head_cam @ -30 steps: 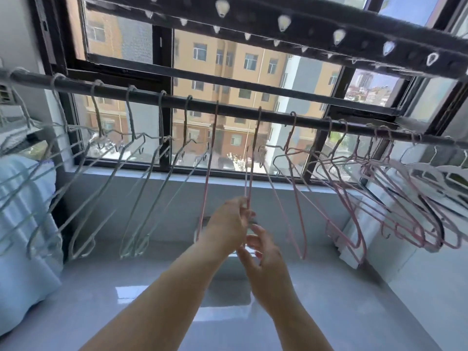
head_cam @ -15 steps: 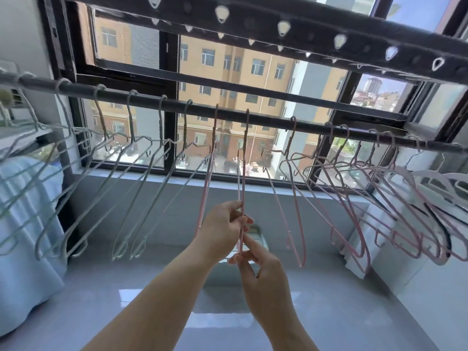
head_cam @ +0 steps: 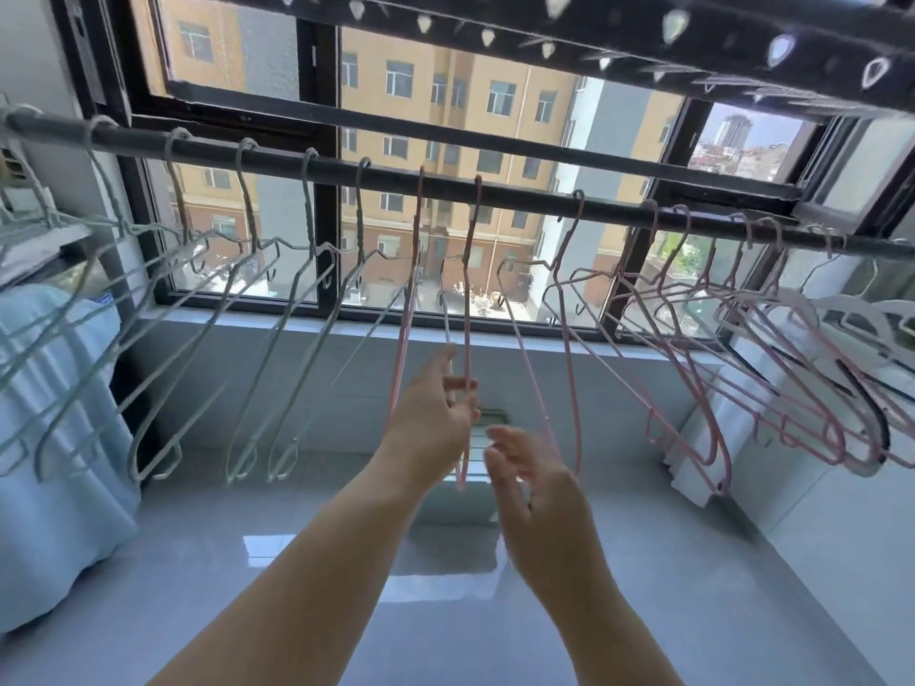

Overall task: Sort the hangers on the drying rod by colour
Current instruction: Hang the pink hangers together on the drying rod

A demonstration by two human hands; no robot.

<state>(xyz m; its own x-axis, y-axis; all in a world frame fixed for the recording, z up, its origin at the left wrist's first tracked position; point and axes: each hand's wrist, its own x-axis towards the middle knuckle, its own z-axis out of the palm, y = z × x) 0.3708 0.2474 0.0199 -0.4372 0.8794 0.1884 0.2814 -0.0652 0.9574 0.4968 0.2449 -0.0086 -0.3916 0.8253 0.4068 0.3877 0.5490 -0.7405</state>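
Note:
A dark drying rod [head_cam: 520, 193] runs across the window. Several pale green wire hangers [head_cam: 257, 339] hang on its left stretch. Pink wire hangers [head_cam: 693, 378] crowd its right stretch, with white plastic hangers [head_cam: 851, 314] at the far right. Two pink hangers hang edge-on at the middle. My left hand [head_cam: 435, 413] pinches the lower part of one of them, the pink hanger [head_cam: 466, 289] hooked near the rod's centre. My right hand [head_cam: 534, 482] is just right of it, fingers apart, holding nothing.
A light blue cloth [head_cam: 54, 438] hangs at the left edge. A black rack bar with white clips [head_cam: 594, 37] crosses overhead. Behind the rod are the window frame [head_cam: 324, 230] and a grey ledge. A glossy grey floor lies below.
My right hand has let go of the pink hanger and dropped away to the right. My left hand still holds it and has shifted it slightly left along the rod.

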